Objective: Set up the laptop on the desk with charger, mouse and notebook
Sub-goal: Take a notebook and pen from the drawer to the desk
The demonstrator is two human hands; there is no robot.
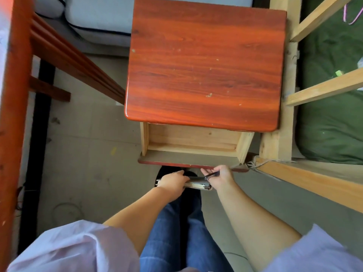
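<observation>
A red-brown wooden desk (206, 61) fills the upper middle of the head view, with nothing lying on its top. Its pale wooden drawer (193, 142) is pulled out toward me, and the part that shows holds nothing. Just below the drawer front, my left hand (172, 183) grips a spiral-bound notebook (198, 184) held flat and edge-on. My right hand (221, 176) holds a dark pen (213, 174) between its fingers and touches the notebook's right end. No laptop, charger or mouse shows.
A red-brown wooden bed frame (17, 95) runs down the left side. A pale timber frame (306, 177) with green bedding (332, 95) stands to the right. A grey cushion (102, 18) lies beyond the desk. My legs in jeans stand on the grey floor.
</observation>
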